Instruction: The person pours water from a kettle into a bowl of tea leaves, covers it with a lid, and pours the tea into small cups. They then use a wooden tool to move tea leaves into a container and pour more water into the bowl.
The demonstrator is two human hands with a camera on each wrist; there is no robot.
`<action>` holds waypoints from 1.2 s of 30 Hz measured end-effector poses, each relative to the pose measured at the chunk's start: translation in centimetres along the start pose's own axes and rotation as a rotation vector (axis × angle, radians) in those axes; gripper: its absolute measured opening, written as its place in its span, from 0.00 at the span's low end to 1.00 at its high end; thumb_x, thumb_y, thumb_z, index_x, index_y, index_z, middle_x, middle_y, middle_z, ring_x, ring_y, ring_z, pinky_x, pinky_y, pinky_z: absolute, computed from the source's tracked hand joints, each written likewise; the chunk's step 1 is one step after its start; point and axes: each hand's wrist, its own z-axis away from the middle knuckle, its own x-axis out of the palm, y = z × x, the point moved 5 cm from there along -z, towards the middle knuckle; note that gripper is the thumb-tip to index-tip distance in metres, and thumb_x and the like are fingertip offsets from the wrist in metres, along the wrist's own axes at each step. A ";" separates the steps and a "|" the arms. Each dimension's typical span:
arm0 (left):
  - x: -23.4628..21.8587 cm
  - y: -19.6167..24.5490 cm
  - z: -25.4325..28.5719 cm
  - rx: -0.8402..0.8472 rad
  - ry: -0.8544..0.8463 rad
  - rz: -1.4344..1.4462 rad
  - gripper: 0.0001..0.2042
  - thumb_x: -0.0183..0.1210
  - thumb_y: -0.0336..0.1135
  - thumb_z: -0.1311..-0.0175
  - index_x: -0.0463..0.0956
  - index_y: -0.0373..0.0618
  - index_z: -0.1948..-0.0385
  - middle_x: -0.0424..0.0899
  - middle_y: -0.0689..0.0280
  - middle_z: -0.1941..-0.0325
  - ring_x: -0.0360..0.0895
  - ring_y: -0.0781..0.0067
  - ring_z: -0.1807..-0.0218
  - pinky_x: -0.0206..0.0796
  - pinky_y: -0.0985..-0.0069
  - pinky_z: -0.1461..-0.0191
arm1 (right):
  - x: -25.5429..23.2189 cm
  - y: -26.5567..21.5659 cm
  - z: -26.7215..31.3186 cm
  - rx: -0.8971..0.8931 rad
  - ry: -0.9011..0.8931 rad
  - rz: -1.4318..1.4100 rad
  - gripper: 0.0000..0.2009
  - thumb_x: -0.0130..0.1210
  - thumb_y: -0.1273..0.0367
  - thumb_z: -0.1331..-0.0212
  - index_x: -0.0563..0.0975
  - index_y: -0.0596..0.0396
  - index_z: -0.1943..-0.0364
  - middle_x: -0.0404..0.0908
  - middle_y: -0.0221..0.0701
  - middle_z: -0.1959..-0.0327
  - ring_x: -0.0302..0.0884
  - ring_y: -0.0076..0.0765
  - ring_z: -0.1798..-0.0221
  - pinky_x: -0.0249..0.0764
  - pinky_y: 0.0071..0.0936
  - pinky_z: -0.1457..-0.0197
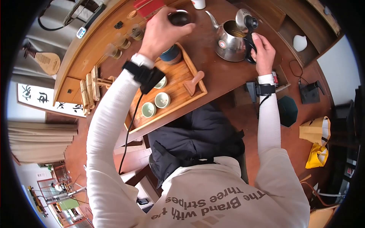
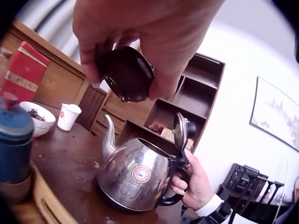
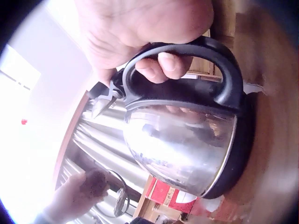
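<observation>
My left hand holds a small dark bowl by its rim, thumb on one side and fingers on the other. The bowl is raised above the table, left of the kettle in the head view, and looks tipped in the left wrist view. My right hand grips the black handle of a steel kettle, fingers through the loop. The kettle's hinged lid stands up, so its mouth shows. Its base is at the table top in the left wrist view.
A bamboo tray carries several pale green cups, a wooden tool and a blue canister. A red box, a white bowl and a white paper cup stand farther back.
</observation>
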 end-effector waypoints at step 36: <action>-6.5 -15.6 24.9 -0.603 0.153 -0.025 0.27 0.70 0.48 0.42 0.77 0.37 0.49 0.83 0.52 0.50 0.82 0.55 0.49 0.75 0.62 0.47 | 1.5 -1.3 -0.2 -0.003 0.006 0.315 0.23 0.51 0.49 0.26 0.80 0.57 0.62 0.72 0.24 0.80 0.61 0.17 0.83 0.54 0.17 0.81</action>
